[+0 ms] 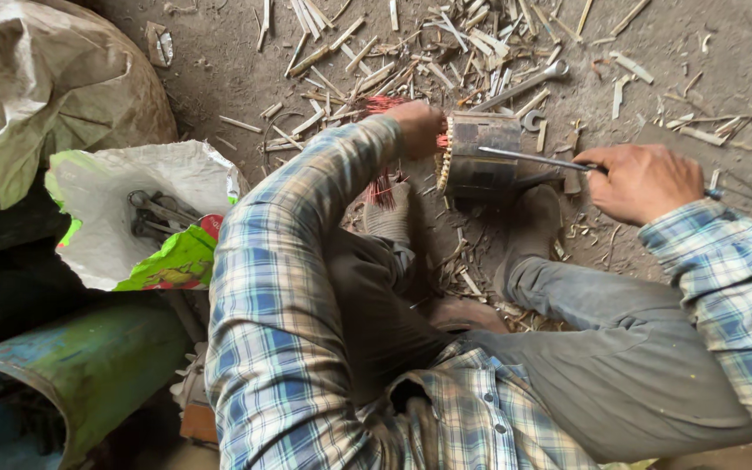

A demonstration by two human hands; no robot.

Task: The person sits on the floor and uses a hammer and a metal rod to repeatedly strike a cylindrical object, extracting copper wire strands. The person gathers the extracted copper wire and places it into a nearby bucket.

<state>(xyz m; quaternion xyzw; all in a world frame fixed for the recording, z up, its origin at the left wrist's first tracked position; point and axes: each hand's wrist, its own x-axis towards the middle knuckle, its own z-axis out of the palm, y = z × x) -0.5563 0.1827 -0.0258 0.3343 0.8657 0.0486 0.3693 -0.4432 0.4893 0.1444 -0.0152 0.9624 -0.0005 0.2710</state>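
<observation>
Against the dark cylindrical steel stator core (480, 157), we grip red copper windings (382, 187) left-handed (418, 128), right hand (641, 181) fisted round thin metal rod (537, 159)—best levered shallow.

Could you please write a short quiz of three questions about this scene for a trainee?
1. True or false: the left hand is at the end of the dark cylindrical metal stator core where the red copper wires come out.
2. What does the right hand hold? A) a thin metal rod B) a hammer
3. What litters the dirt floor?

Key: 1 true. 2 A. 3 Pale strip-like scraps and a metal wrench.
</observation>
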